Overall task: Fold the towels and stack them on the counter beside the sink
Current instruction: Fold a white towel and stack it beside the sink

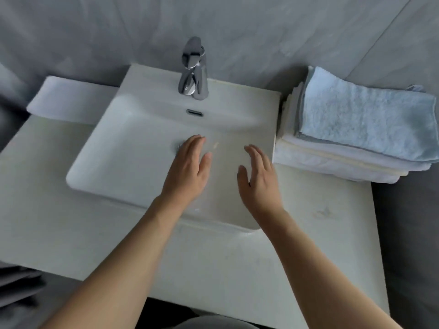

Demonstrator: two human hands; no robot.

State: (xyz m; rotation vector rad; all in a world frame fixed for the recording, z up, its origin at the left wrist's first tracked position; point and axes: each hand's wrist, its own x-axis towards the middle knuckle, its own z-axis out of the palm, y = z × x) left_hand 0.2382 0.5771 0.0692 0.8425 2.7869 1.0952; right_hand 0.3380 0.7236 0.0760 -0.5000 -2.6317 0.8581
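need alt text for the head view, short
Two open hands, left and right, hover over a white sink. Folded towels, light blue on top, are stacked on the counter to its right, a chrome tap behind.

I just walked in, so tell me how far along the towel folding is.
Done: a stack of folded towels, light blue one on top, sits on the counter right of the sink. In hand: nothing; the left hand and right hand hover open over the basin. Left: no unfolded towel is clearly visible, so it looks about finished.
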